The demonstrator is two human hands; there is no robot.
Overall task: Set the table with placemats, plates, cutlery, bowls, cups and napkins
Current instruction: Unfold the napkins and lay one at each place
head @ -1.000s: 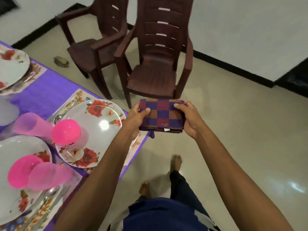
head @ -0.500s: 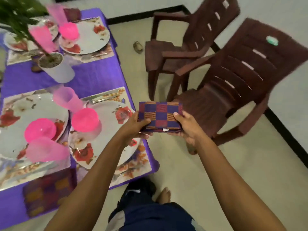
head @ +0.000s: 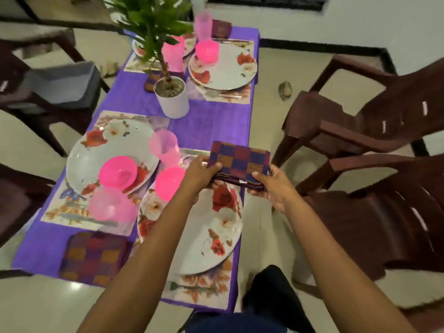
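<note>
Holding the folded napkin [head: 240, 162] between both hands — left hand [head: 200, 173] and right hand [head: 274, 188] each pinching an end — I have it above the far edge of the near plate [head: 211, 239], not yet on the worktop [head: 209, 121]. Four settings look laid; another napkin [head: 92, 257] already lies left of my hands. I judge this nearly finished — no readable writing.
</note>
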